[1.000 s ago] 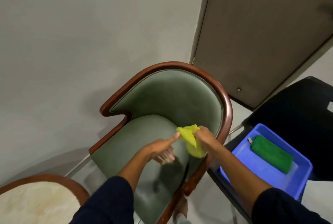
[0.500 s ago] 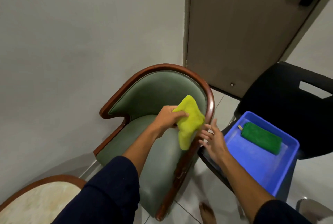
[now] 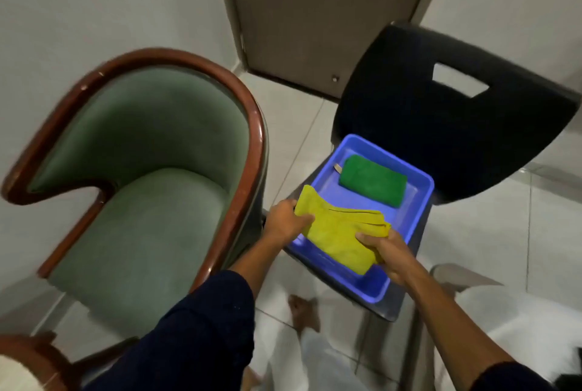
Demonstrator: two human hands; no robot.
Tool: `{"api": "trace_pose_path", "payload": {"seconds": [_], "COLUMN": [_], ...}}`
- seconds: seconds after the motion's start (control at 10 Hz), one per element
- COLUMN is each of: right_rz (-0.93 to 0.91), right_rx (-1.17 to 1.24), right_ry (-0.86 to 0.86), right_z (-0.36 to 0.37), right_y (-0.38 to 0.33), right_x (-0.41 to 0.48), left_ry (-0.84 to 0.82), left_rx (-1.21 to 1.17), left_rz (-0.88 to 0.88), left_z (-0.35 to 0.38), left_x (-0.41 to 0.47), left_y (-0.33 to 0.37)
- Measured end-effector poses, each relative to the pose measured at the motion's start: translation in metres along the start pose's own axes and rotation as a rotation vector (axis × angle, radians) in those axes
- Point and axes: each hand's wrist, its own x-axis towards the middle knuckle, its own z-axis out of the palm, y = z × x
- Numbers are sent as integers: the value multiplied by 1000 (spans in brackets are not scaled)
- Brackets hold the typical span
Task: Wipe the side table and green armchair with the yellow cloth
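Note:
The yellow cloth (image 3: 338, 230) is stretched between both hands over the near end of a blue tray (image 3: 419, 201). My left hand (image 3: 285, 221) pinches its left edge and my right hand (image 3: 382, 247) grips its right corner. The green armchair (image 3: 151, 189), with a dark wooden rim, stands to the left with nothing on its seat. Only a curved wooden edge of the side table (image 3: 30, 359) shows at the bottom left corner.
The blue tray rests on a black plastic chair (image 3: 441, 113) and holds a folded green cloth (image 3: 371, 181). A brown door (image 3: 315, 13) is behind, white walls on both sides. A bare foot (image 3: 304, 312) stands on the tiled floor between the chairs.
The view swung right from the armchair to the tray. The cloth went from my left hand at the armchair's backrest to over the tray, and my right hand took hold of it too.

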Motion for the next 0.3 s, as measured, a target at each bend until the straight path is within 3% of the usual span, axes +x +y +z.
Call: {"api": "trace_pose_path", "payload": {"seconds": [0.1, 0.2, 0.3], "right_rz": [32, 118, 131], "right_rx": [-212, -431, -964], "right_ry": [149, 210, 275], "right_z": [-14, -20, -24], "right_y": [40, 56, 59], "right_x": [38, 46, 24], "left_ry": [-50, -68, 26], "left_rx": [77, 300, 641], "left_rz": [-19, 155, 540], "left_z": [51, 56, 27], "left_x": [20, 21, 8], "left_y": [-26, -33, -30]}}
